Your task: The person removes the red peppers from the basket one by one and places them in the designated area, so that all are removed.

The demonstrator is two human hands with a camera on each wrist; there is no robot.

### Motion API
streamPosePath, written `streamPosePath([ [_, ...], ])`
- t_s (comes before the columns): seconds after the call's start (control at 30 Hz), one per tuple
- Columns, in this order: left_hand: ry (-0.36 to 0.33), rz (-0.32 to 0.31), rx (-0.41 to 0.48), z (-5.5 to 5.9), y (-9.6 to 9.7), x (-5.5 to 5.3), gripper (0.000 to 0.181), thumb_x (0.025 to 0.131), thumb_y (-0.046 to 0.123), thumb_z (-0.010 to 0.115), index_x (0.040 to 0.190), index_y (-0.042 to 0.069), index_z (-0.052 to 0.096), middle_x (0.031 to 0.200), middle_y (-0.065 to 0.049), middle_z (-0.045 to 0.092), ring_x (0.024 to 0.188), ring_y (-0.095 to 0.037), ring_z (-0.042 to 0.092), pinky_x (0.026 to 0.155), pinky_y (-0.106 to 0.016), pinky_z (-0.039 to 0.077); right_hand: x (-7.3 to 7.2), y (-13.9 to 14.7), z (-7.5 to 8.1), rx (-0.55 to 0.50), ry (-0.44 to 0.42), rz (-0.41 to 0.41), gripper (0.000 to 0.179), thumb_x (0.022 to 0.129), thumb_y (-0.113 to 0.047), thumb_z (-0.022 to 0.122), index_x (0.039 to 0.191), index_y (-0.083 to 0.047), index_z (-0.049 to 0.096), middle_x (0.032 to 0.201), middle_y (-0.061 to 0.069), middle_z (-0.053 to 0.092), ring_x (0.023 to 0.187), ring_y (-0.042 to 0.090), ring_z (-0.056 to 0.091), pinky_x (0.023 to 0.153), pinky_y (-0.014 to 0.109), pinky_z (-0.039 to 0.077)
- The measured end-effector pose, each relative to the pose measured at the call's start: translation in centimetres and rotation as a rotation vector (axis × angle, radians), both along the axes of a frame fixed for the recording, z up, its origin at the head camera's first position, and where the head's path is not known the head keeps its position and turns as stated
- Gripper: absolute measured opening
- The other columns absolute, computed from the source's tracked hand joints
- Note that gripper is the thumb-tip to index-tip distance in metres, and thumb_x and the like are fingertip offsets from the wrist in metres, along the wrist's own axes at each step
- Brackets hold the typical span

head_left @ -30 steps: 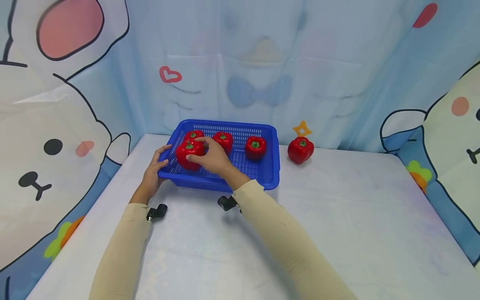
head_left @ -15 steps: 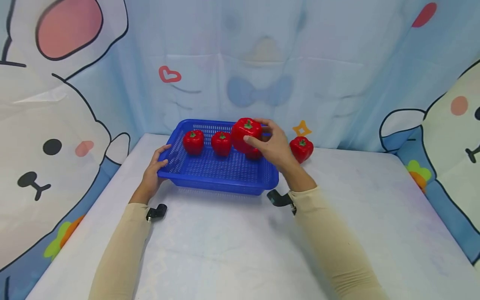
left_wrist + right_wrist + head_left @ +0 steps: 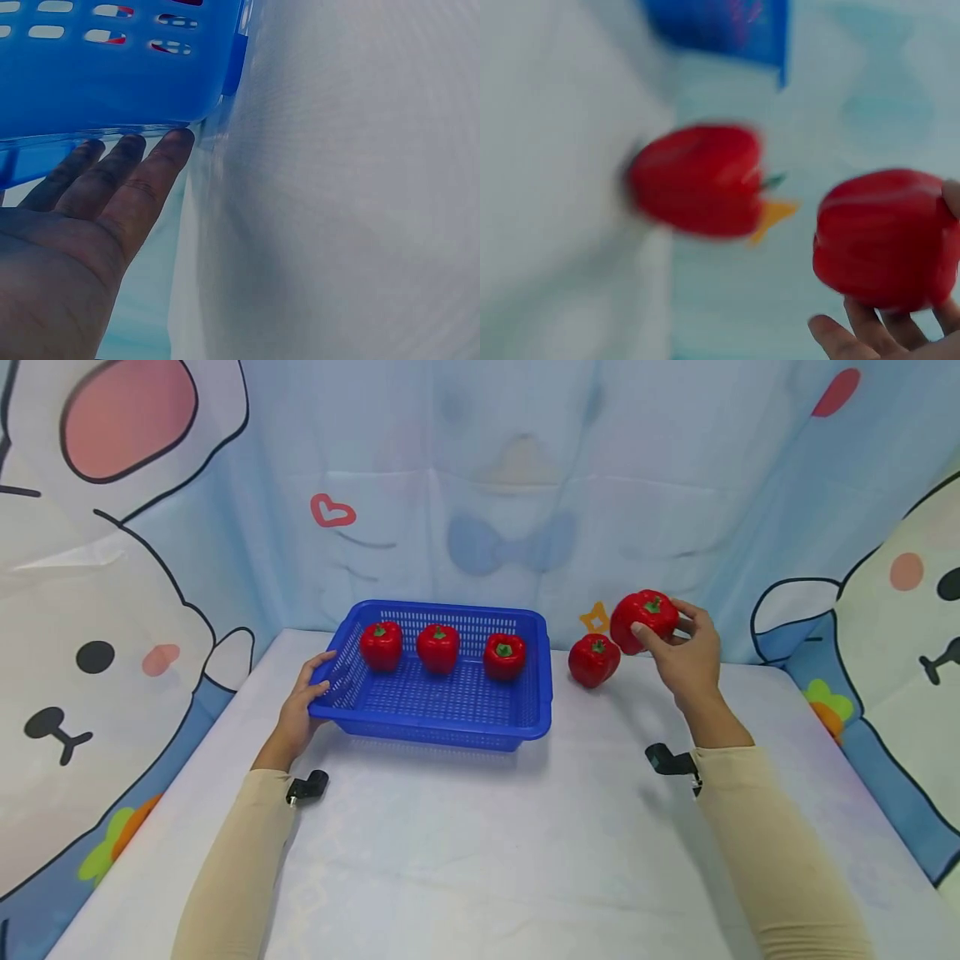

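Holding 1 red bell pepper [image 3: 633, 617] in the right hand [image 3: 688, 656]: thumb on the near side, fingers round the far side, so grip only as wide as the pepper. It sat right of centre in the head frame, raised above the worktop [image 3: 480, 843], green stem facing up and right. In the right wrist frame it filled the lower right, fingers at its lower edge.

Second pepper [image 3: 592, 662] stood on the worktop just left of the held pepper in the head frame; right wrist frame showed a gap between the 2. That pepper was blurred there.

Left hand [image 3: 298, 710] held the left end of the blue basket [image 3: 431, 724], left of centre in the head frame. Left wrist frame: 3 fingers reached up to the basket's edge, nearly straight.

Basket contents: 3 red peppers in a row toward the back, left pepper [image 3: 381, 647], middle pepper [image 3: 438, 649], right pepper [image 3: 505, 657], stems showing, gaps between them.

Backdrop: light blue curtain [image 3: 510, 485] across the top, cartoon animal prints at far left and far right. Beige sleeves [image 3: 232, 860] on both arms.
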State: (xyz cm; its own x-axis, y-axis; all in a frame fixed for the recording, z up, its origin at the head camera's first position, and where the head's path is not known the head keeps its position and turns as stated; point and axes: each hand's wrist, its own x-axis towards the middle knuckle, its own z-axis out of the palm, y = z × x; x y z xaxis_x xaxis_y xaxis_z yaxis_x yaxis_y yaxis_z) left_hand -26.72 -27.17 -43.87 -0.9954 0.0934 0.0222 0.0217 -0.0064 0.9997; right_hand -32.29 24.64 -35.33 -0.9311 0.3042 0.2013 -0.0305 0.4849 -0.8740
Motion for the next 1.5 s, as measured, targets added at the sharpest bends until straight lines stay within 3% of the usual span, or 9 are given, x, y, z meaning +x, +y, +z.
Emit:
streamPosePath([
  [0.2, -0.004, -0.003, 0.007, 0.0, 0.1, 0.1, 0.052, 0.103, 0.022, 0.024, 0.152, 0.04, 0.023, 0.165, -0.004, 0.006, 0.143, -0.039, 0.027, 0.112, -0.051, 0.031, -1.6, 3.3, -3.8, 0.035, -0.111, -0.134, 0.086, 0.091, -0.035, 0.068, 0.156, -0.016, 0.015, 0.162, 0.011, 0.024, 0.149, 0.03, 0.023, 0.108, 0.05, 0.041],
  [0.43, -0.003, 0.0, 0.009, -0.2, 0.3, 0.0, 0.053, 0.103, 0.021, 0.024, 0.152, 0.038, 0.022, 0.165, -0.004, 0.006, 0.143, -0.038, 0.027, 0.111, -0.048, 0.033, -2.6, 4.8, -6.8, 0.051, -0.243, -0.124, 0.088, 0.092, -0.039, 0.065, 0.155, -0.011, 0.009, 0.161, 0.019, 0.02, 0.15, 0.036, 0.018, 0.109, 0.054, 0.039],
  [0.57, -0.003, -0.005, 0.013, -0.1, 0.4, -0.1, 0.052, 0.103, 0.022, 0.025, 0.152, 0.039, 0.023, 0.165, -0.004, 0.007, 0.142, -0.038, 0.028, 0.106, -0.041, 0.036, -2.7, 5.1, -7.3, 0.052, -0.266, -0.13, 0.088, 0.092, -0.038, 0.065, 0.155, -0.012, 0.008, 0.162, 0.019, 0.019, 0.151, 0.036, 0.017, 0.109, 0.055, 0.038],
  [0.83, -0.002, -0.002, 0.001, 0.1, 0.4, -0.2, 0.053, 0.102, 0.021, 0.024, 0.152, 0.039, 0.021, 0.165, -0.004, 0.005, 0.144, -0.039, 0.026, 0.115, -0.057, 0.026, -2.8, 5.1, -7.1, 0.083, -0.309, -0.12, 0.092, 0.094, -0.036, 0.062, 0.156, -0.011, -0.002, 0.162, 0.024, 0.015, 0.151, 0.041, 0.015, 0.109, 0.057, 0.037],
  [0.97, -0.007, -0.006, 0.002, 0.0, 0.4, -0.2, 0.053, 0.103, 0.022, 0.024, 0.152, 0.039, 0.021, 0.165, -0.004, 0.005, 0.144, -0.039, 0.026, 0.114, -0.052, 0.03, -2.7, 5.1, -6.9, 0.147, -0.31, -0.1, 0.097, 0.093, -0.036, 0.063, 0.156, -0.007, -0.006, 0.161, 0.026, 0.012, 0.15, 0.043, 0.014, 0.107, 0.06, 0.037],
  [1.13, -0.007, -0.005, -0.013, 0.0, 0.3, 0.0, 0.052, 0.103, 0.023, 0.024, 0.152, 0.039, 0.021, 0.165, -0.004, 0.005, 0.143, -0.039, 0.027, 0.111, -0.048, 0.033, -2.2, 4.3, -6.0, 0.18, -0.257, -0.11, 0.097, 0.093, -0.033, 0.064, 0.157, -0.007, -0.004, 0.162, 0.024, 0.008, 0.151, 0.042, 0.011, 0.106, 0.062, 0.037],
  [1.3, -0.005, -0.001, -0.025, 0.0, 0.3, 0.0, 0.053, 0.102, 0.023, 0.023, 0.152, 0.041, 0.021, 0.165, -0.003, 0.004, 0.144, -0.039, 0.026, 0.114, -0.055, 0.028, -0.8, 1.1, -3.7, 0.201, -0.06, -0.096, 0.092, 0.09, -0.024, 0.068, 0.158, -0.013, 0.006, 0.162, 0.017, 0.013, 0.15, 0.034, 0.015, 0.108, 0.061, 0.036],
  [1.4, -0.002, -0.001, -0.021, 0.0, 0.2, -0.1, 0.053, 0.103, 0.022, 0.023, 0.153, 0.04, 0.021, 0.165, -0.003, 0.005, 0.144, -0.039, 0.027, 0.113, -0.053, 0.03, 0.2, -1.6, -2.3, 0.2, 0.059, 0.02, 0.088, 0.088, -0.021, 0.071, 0.157, -0.013, 0.015, 0.161, 0.015, 0.018, 0.149, 0.034, 0.02, 0.11, 0.059, 0.035],
  [1.5, -0.004, 0.006, -0.012, -0.1, 0.1, -0.1, 0.053, 0.103, 0.022, 0.024, 0.153, 0.039, 0.021, 0.166, -0.003, 0.005, 0.144, -0.039, 0.026, 0.113, -0.052, 0.031, 1.0, -4.3, -1.3, 0.166, 0.11, 0.193, 0.084, 0.088, -0.023, 0.073, 0.155, -0.011, 0.025, 0.159, 0.016, 0.026, 0.146, 0.039, 0.028, 0.111, 0.057, 0.034],
])
